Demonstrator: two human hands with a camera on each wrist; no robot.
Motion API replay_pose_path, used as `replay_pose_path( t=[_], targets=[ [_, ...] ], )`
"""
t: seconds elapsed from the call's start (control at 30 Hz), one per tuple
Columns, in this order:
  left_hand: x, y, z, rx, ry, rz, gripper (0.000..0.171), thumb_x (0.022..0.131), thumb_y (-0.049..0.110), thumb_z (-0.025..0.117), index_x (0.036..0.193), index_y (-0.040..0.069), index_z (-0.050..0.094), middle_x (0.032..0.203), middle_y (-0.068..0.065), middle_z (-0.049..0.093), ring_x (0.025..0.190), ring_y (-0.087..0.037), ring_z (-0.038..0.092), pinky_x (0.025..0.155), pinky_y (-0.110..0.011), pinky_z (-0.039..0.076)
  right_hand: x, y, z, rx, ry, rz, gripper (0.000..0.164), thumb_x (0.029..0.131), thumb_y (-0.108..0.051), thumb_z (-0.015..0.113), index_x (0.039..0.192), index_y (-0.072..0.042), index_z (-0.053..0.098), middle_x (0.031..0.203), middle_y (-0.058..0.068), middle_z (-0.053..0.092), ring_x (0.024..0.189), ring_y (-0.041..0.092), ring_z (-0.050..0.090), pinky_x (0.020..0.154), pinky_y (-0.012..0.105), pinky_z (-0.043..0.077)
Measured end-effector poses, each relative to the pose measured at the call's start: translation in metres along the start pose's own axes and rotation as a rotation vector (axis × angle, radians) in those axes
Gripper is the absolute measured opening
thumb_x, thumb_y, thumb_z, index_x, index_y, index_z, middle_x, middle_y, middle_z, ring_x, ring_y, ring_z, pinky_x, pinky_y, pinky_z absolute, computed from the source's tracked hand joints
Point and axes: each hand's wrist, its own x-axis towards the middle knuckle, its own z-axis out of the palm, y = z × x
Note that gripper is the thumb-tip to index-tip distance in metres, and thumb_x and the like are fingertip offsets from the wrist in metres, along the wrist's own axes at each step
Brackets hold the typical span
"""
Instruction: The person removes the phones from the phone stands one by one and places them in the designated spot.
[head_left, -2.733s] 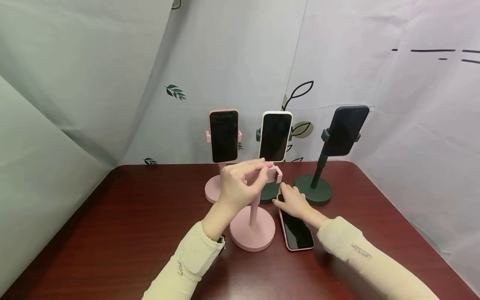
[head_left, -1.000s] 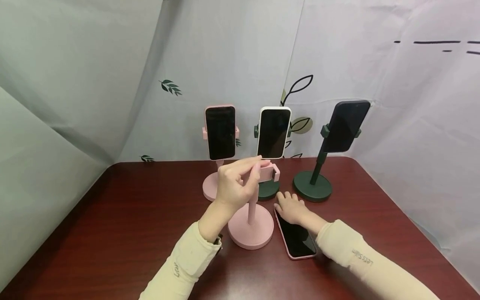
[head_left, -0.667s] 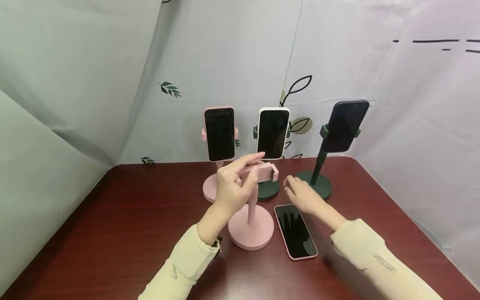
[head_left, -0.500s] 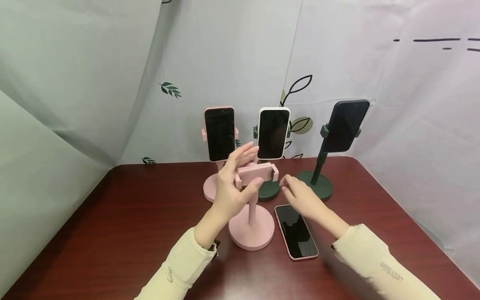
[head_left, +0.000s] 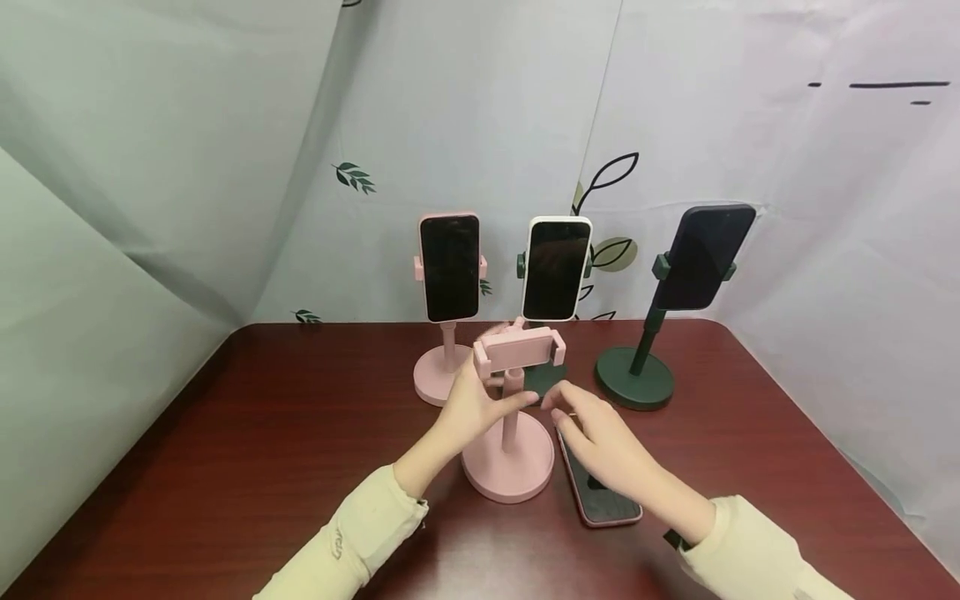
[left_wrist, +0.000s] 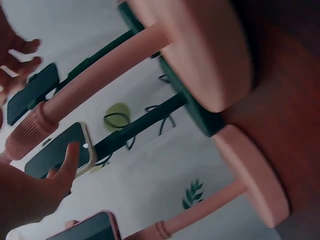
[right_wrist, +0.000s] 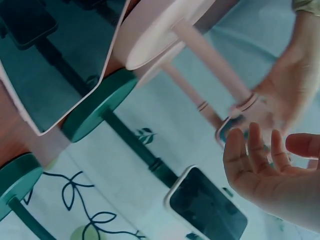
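Observation:
In the head view, a pink phone stand (head_left: 510,458) with a bare clamp (head_left: 517,350) stands at the front middle. My left hand (head_left: 472,408) is beside its upper pole, thumb stretched across the front, other fingers partly hidden behind the clamp. In the left wrist view, that hand's thumb (left_wrist: 70,162) sticks up apart from the ribbed collar (left_wrist: 32,132). My right hand (head_left: 600,433) hovers right of the stand with loosely bent fingers and nothing in them. Below it, a pink-edged phone (head_left: 607,504) lies face up on the table, partly covered by that hand.
Behind stand a pink stand (head_left: 435,377) holding a pink-cased phone (head_left: 450,267), a green stand (head_left: 551,375) with a white-cased phone (head_left: 557,268), and another green stand (head_left: 635,379) bearing a dark phone (head_left: 705,258). A patterned cloth (head_left: 465,108) hangs behind the table (head_left: 322,433).
My left hand has let go of the clamp and dropped to the pole; the clamp now shows fully. My right hand has left the phone, lifted, and swung in toward the stand.

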Motion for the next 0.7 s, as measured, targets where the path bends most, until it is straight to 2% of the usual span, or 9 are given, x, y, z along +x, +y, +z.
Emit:
replay_pose_path(
  t=[0.07, 0.13, 0.23, 0.37, 0.5, 0.6, 0.7],
  targets=[
    [-0.002, -0.004, 0.002, 0.021, 0.008, -0.076, 0.078, 0.075, 0.004, 0.078, 0.142, 0.009, 0.037, 0.131, -0.013, 0.053, 0.11, -0.028, 0.06, 0.083, -0.035, 0.055, -0.003, -0.003, 0.001, -0.001, -0.008, -0.011, 0.013, 0.094, -0.006, 0.051, 0.099, -0.015, 0.058, 0.094, -0.002, 0.062, 0.07, 0.002, 0.047, 0.061, 0.021, 0.042],
    [-0.004, -0.007, 0.004, 0.03, 0.034, -0.125, 0.07, 0.075, 0.005, 0.078, 0.136, 0.009, 0.044, 0.121, -0.015, 0.06, 0.101, -0.03, 0.065, 0.079, -0.034, 0.056, -0.005, -0.005, 0.002, 0.006, -0.017, -0.015, 0.013, 0.094, -0.007, 0.051, 0.098, -0.016, 0.058, 0.091, -0.005, 0.06, 0.068, 0.002, 0.046, 0.06, 0.02, 0.041],
    [-0.005, -0.009, 0.006, 0.021, 0.073, -0.146, 0.057, 0.074, 0.004, 0.078, 0.125, 0.005, 0.054, 0.107, -0.018, 0.068, 0.092, -0.03, 0.069, 0.078, -0.031, 0.056, -0.006, -0.006, 0.003, 0.007, -0.026, -0.022, 0.011, 0.094, -0.008, 0.052, 0.097, -0.017, 0.058, 0.088, -0.007, 0.058, 0.068, 0.001, 0.045, 0.061, 0.019, 0.041],
    [-0.006, -0.01, 0.006, 0.001, 0.106, -0.141, 0.042, 0.074, 0.003, 0.078, 0.112, 0.0, 0.061, 0.094, -0.021, 0.071, 0.087, -0.03, 0.07, 0.075, -0.029, 0.057, -0.005, -0.006, 0.003, -0.015, -0.02, -0.042, 0.007, 0.095, -0.011, 0.053, 0.096, -0.016, 0.058, 0.087, -0.007, 0.058, 0.07, 0.001, 0.045, 0.063, 0.02, 0.042],
    [-0.006, -0.008, 0.003, -0.019, 0.105, -0.113, 0.051, 0.074, 0.002, 0.077, 0.121, 0.002, 0.059, 0.099, -0.019, 0.071, 0.09, -0.029, 0.07, 0.078, -0.029, 0.056, -0.006, -0.004, 0.002, -0.02, -0.02, -0.037, 0.005, 0.095, -0.013, 0.054, 0.096, -0.015, 0.058, 0.084, -0.006, 0.058, 0.068, 0.001, 0.045, 0.061, 0.02, 0.041],
    [-0.01, -0.008, -0.006, 0.028, 0.12, -0.112, 0.044, 0.074, 0.003, 0.077, 0.116, 0.0, 0.064, 0.098, -0.017, 0.071, 0.092, -0.026, 0.069, 0.08, -0.025, 0.054, -0.007, -0.003, 0.002, -0.018, -0.033, -0.018, 0.004, 0.095, -0.014, 0.054, 0.095, -0.016, 0.057, 0.083, -0.006, 0.056, 0.067, 0.0, 0.044, 0.06, 0.02, 0.041],
    [-0.014, -0.009, -0.021, 0.059, 0.178, -0.138, 0.029, 0.075, 0.001, 0.076, 0.102, -0.006, 0.068, 0.094, -0.022, 0.071, 0.087, -0.02, 0.07, 0.076, -0.023, 0.054, -0.006, -0.003, 0.003, -0.021, -0.049, -0.014, 0.004, 0.095, -0.015, 0.054, 0.095, -0.018, 0.057, 0.083, -0.007, 0.057, 0.067, 0.0, 0.045, 0.061, 0.02, 0.041]
  ],
)
